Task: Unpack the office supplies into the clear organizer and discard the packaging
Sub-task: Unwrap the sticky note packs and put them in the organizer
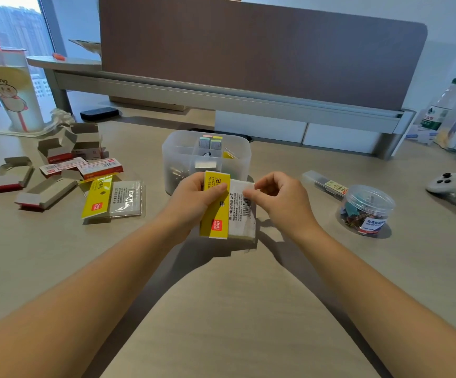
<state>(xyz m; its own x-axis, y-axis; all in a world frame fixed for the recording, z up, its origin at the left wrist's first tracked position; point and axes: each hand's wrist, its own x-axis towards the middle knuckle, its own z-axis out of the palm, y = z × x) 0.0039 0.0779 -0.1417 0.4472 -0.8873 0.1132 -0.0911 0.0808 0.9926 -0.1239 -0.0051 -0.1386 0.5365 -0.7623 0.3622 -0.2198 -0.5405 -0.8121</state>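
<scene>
Soft window daylight; wide-angle edge distortion

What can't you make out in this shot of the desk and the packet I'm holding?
Head view:
- Packet: the left hand and right hand cover parts of it; contents unreadable.
- Clear organizer: frosted walls and both hands hide the front compartments.
- Water bottle: label blurred.

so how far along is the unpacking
Partly done. The clear organizer already holds sticky tabs and small items, and opened cardboard boxes lie emptied on the left. In hand: the left hand holds a yellow-labelled packet while the right hand pinches its wrapper. Left: the clip jar, another packet, and discarding packaging.
</scene>
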